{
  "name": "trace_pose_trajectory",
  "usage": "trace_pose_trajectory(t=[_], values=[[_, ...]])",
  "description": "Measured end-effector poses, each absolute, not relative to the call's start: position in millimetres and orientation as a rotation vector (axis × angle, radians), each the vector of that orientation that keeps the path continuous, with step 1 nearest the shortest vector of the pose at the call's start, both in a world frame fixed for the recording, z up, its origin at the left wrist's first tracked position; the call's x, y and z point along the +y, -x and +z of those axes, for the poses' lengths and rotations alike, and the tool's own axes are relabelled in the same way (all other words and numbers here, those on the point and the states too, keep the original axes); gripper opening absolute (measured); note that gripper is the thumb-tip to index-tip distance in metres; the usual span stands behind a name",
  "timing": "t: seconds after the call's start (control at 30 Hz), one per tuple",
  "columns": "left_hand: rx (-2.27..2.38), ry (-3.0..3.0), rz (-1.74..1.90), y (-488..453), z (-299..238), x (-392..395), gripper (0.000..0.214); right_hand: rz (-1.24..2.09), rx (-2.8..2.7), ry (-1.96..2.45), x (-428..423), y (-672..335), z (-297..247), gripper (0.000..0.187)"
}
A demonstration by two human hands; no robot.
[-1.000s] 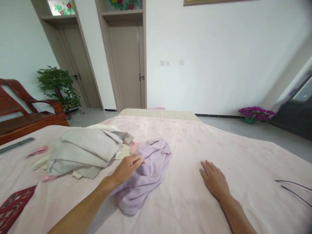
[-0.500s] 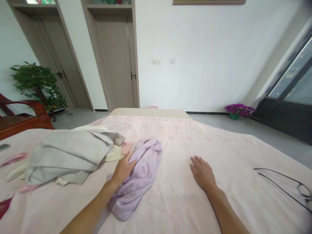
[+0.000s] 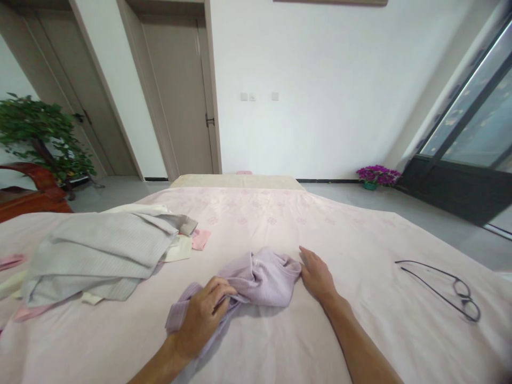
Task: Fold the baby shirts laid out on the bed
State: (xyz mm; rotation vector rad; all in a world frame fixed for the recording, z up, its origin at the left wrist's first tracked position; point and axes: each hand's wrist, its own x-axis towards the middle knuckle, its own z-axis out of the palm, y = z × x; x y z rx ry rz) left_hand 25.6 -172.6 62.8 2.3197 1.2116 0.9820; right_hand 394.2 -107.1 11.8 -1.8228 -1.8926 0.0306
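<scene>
the lilac cloth (image 3: pixel 264 277) lies bunched in the middle of the bed (image 3: pixel 340 234) — neither spread nor folded. the left hand (image 3: pixel 202 317) has its grip clamped on the near end; the right hand (image 3: pixel 317 274) lies flat, fingers apart, touching the cloth's right edge. the grey pile (image 3: pixel 96 253) waits to the left — unsorted.

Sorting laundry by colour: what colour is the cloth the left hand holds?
Pale lilac cloth, head view.

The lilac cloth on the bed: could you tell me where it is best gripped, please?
On the cloth, pinch the raised right edge from the right, by the right hand: folds stand up there, and the left hand holds the near-left end.
</scene>
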Motion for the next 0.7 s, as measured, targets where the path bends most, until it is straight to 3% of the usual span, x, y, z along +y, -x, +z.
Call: trace_pose_trajectory(t=[0.17,0.3,0.47,0.6,0.7], values=[[1.289,-2.193,1.305,-11,68,-155,0.018,0.203,-1.995,1.418,-111,-365,17,0.070],[1.214,-2.257,1.303,-5,74,-151,0.015,0.419,-2.074,1.363,-111,-350,21,0.048],[1.287,-2.382,1.304,6,80,-139,0.016,0.769,-1.758,1.357,-115,-351,30,0.026],[1.610,-2.466,1.409,9,92,-129,0.018,0.988,-1.567,1.317,-117,-350,34,0.018],[1.464,-2.643,1.388,-7,95,-143,0.021,1.118,-1.481,1.253,-116,-349,35,0.016]])
